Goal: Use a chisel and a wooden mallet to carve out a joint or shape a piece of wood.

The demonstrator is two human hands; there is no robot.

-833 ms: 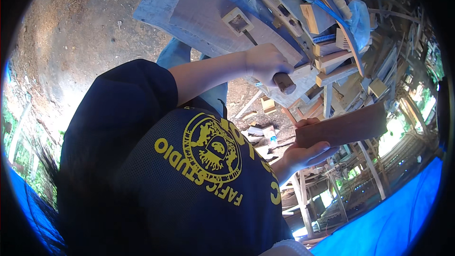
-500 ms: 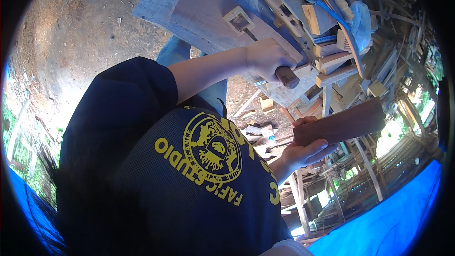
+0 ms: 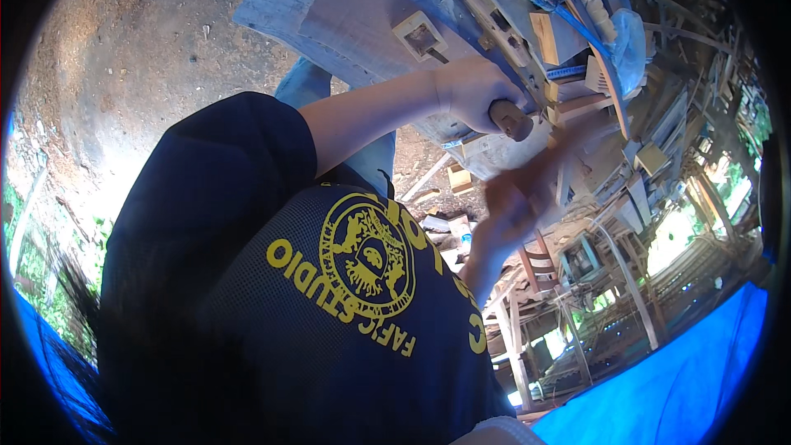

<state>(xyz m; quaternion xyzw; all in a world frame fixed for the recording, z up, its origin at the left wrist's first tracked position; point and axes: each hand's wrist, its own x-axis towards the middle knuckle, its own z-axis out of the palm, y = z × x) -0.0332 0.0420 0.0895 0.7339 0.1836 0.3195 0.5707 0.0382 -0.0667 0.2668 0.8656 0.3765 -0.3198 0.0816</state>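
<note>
My left hand [image 3: 478,91] is closed round the wooden handle of a chisel [image 3: 511,120]. The dark blade runs from the fist to a small pale square frame-like piece [image 3: 420,36] lying on a flat board [image 3: 354,12]. Smeared by motion, my right hand [image 3: 512,218] grips one end of a dark brown wooden block [image 3: 564,152]. The block's far end is raised near the butt of the chisel handle, and whether they touch cannot be made out.
Beside the board lie a slotted wooden bar [image 3: 498,21], pale wood offcuts [image 3: 556,37] and a clear plastic bag [image 3: 629,49]. Stacked timber [image 3: 692,107] fills the right side. A blue tarp [image 3: 659,379] hangs at the lower right, and dirt floor [image 3: 156,58] spreads at left.
My right hand has swung the wooden block up and leftward toward the chisel's butt end. My left hand with the chisel has shifted only slightly to the right.
</note>
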